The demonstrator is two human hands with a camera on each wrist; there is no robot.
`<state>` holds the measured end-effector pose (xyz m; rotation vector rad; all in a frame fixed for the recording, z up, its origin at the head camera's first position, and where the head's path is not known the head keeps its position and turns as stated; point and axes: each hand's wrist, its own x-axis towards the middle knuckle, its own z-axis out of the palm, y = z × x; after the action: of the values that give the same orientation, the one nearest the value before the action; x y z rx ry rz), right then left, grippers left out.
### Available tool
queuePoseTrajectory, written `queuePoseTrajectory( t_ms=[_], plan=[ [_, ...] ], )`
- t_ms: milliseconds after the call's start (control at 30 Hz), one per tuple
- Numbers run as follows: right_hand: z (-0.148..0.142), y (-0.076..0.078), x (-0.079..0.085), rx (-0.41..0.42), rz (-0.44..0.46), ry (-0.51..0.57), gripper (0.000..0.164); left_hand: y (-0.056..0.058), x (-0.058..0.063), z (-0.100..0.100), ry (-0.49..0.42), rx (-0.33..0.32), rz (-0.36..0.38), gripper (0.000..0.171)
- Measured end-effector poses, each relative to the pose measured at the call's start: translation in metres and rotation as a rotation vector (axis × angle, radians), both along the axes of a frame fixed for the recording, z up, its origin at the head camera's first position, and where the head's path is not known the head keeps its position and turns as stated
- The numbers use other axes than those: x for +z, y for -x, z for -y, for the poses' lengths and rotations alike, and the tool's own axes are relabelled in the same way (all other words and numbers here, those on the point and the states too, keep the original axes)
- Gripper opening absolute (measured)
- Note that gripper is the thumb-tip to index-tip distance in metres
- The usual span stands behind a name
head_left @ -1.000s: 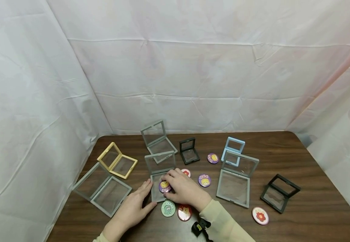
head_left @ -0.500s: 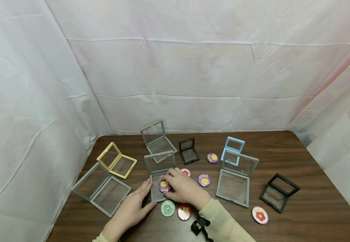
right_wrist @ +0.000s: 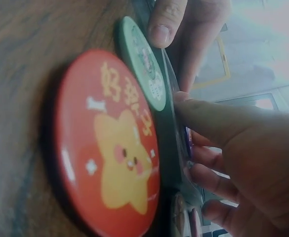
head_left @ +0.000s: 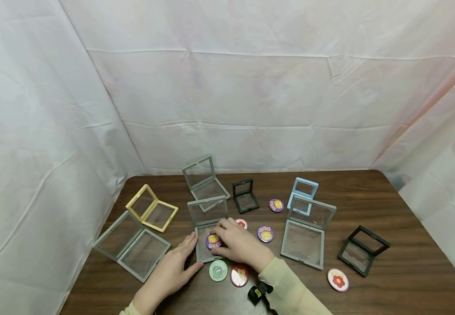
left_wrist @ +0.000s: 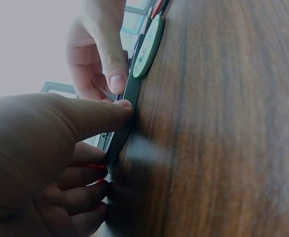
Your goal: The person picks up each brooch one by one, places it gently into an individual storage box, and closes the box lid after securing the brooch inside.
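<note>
A clear grey-framed display case stands with its lid raised, and a purple cartoon button badge lies in its base. My right hand reaches over the case from the right and pinches this badge between thumb and fingers. At the left my left hand holds the near-left corner, thumb on the front edge and fingers along the side. A green badge and a red star badge lie just in front of the case. The palm sides of both hands are hidden in the head view.
More raised-lid cases surround the hands: yellow, large grey, right-hand grey, black, light blue and another black. Purple badges and a flower badge lie on the wooden table.
</note>
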<state>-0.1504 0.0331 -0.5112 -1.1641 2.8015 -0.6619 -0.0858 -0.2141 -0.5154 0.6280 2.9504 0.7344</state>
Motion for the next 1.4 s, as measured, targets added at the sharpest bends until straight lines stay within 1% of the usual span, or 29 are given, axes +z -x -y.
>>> queuePoseTrajectory(
  t_ms=[467, 767, 900, 1067, 1233, 1300, 1400],
  plan=[
    [0.001, 0.001, 0.006, -0.005, 0.01, -0.008, 0.047, -0.001, 0.004, -0.002, -0.009, 0.011, 0.006, 0.072],
    [-0.003, 0.001, 0.003, 0.001, 0.071, 0.033, 0.049, 0.0, 0.003, -0.002, -0.002, 0.005, 0.015, 0.072],
    [-0.006, -0.001, 0.003, 0.02, 0.074, 0.066, 0.047, 0.0, 0.003, -0.001, -0.003, 0.004, 0.019, 0.072],
    [-0.011, -0.003, 0.006, 0.027, 0.071, 0.093, 0.042, 0.0, 0.003, -0.002, -0.003, 0.007, 0.016, 0.073],
    [-0.015, -0.004, 0.004, 0.034, 0.041, 0.15, 0.026, 0.0, 0.003, -0.001, -0.006, 0.002, 0.005, 0.071],
    [-0.018, -0.005, 0.004, 0.029, 0.032, 0.18, 0.021, 0.0, 0.002, -0.001, -0.007, 0.005, 0.007, 0.072],
    [-0.024, -0.005, 0.004, 0.005, 0.037, 0.221, 0.02, 0.0, 0.002, -0.001, -0.008, 0.008, 0.01, 0.072]
  ],
)
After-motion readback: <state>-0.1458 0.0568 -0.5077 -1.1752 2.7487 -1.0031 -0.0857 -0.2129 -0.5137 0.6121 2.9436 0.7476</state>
